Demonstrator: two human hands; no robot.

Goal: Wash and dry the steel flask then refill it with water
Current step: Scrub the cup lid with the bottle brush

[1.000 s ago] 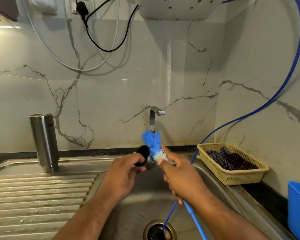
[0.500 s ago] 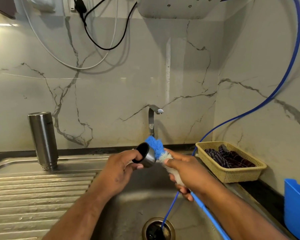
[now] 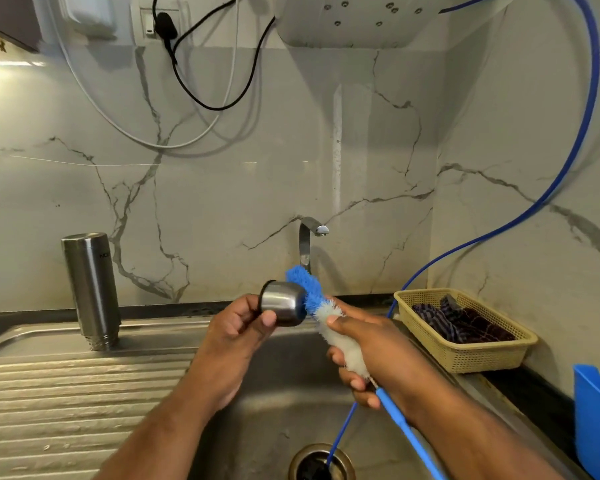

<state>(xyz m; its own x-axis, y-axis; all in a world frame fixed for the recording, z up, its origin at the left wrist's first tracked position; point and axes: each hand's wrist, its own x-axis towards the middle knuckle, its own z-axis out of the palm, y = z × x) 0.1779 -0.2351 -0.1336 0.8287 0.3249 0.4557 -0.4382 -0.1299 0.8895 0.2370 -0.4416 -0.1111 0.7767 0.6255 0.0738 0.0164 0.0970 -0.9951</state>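
Observation:
The steel flask point(image 3: 91, 289) stands upside down, mouth down, on the draining board point(image 3: 66, 403) at the left. My left hand point(image 3: 234, 336) holds its steel cap point(image 3: 283, 303) over the sink point(image 3: 291, 393), closed end pointing right. My right hand point(image 3: 368, 355) grips a bottle brush point(image 3: 321, 308) by its white bristles. The brush's blue tip presses against the right side of the cap, and its blue handle runs down toward the lower right.
A tap point(image 3: 309, 244) rises behind the sink. A thin blue hose point(image 3: 499, 233) runs from the wall into the drain point(image 3: 321, 462). A yellow basket point(image 3: 465, 355) with dark cloths sits at the right, a blue tub point(image 3: 596, 417) beyond it. Cables hang from the wall socket point(image 3: 163, 22).
My left hand has turned the cap, so its dark opening now faces left and its steel closed end meets the brush. The brush tip has dropped lower, against the cap's outside.

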